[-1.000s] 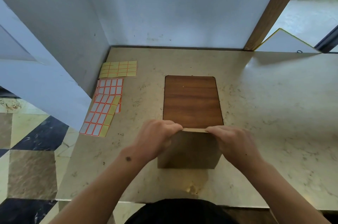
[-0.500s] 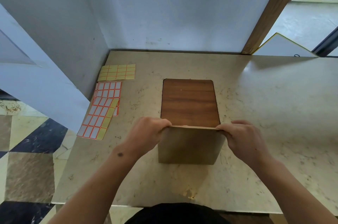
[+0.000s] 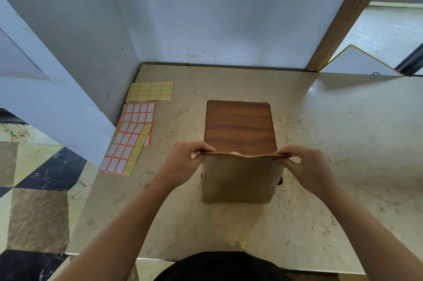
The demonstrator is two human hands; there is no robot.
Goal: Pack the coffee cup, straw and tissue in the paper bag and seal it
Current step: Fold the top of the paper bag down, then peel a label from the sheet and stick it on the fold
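A brown paper bag (image 3: 239,177) stands upright at the near end of a wooden board (image 3: 239,126) on the marble counter. My left hand (image 3: 185,161) pinches the bag's top left corner and my right hand (image 3: 306,166) pinches its top right corner. The top edge is pressed nearly flat between them, with a thin sliver of something pale showing just behind it. The cup, straw and tissue are not visible; the inside of the bag is hidden.
Sheets of sticker labels lie at the left: a yellow one (image 3: 150,91) at the back, white and orange ones (image 3: 129,141) nearer. A wall corner stands behind and left. The counter's front edge (image 3: 206,260) is near my body, tiled floor to the left.
My hands have slid apart along the bag's top edge, from near the middle out to its two corners. The bag stays in the same place.
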